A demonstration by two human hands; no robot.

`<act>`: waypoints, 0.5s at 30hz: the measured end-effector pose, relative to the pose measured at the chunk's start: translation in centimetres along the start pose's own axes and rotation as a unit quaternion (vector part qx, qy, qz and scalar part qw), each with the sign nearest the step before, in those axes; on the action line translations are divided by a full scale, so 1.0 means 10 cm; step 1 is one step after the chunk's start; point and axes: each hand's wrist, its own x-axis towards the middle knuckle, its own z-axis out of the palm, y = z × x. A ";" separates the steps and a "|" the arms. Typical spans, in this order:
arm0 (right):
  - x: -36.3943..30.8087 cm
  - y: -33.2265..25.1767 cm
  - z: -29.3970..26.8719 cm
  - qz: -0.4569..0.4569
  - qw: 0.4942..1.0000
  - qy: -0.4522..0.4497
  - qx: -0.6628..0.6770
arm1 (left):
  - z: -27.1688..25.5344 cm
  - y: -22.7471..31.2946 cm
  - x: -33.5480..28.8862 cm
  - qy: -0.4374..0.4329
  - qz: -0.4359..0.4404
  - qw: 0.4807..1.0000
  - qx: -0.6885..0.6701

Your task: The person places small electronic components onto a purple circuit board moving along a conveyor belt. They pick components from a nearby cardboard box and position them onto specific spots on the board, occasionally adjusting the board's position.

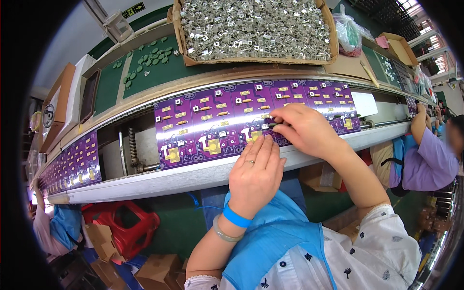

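Note:
A long purple circuit board panel [195, 131] lies on the conveyor line before me, with resistors, small black-and-white square parts and gold pads in repeated rows. My left hand [256, 171] rests flat at the panel's near edge, fingers stretched out and close together, holding nothing. Just to its right, my right hand [309, 129] is above the panel with thumb and forefinger pinched on a small dark component [271, 124], touching or nearly touching the board. The fingers hide most of that part, so its exact kind does not show.
Beyond the line stands a cardboard tray [191, 62] heaped with small metal clips. Green disc parts [154, 58] lie scattered on the green bench. Another purple panel [79, 162] sits further left. Co-workers are at both sides, one in a purple sleeve [435, 164]. A red stool [123, 227] stands below.

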 end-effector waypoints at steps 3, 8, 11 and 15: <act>-0.05 -0.03 -0.11 0.030 0.998 0.049 0.038 | 0.00 -0.01 -0.01 0.001 -0.002 1.000 0.007; -0.14 -0.05 -0.21 0.042 0.990 0.131 0.028 | -0.06 0.00 -0.01 -0.032 -0.006 0.999 -0.028; -0.11 -0.06 -0.24 0.044 0.988 0.144 0.042 | -0.27 -0.07 0.07 -0.035 -0.006 0.996 -0.077; -0.04 -0.03 -0.29 0.058 0.985 0.146 0.066 | -0.75 -0.49 0.37 -0.003 -0.052 0.998 -0.032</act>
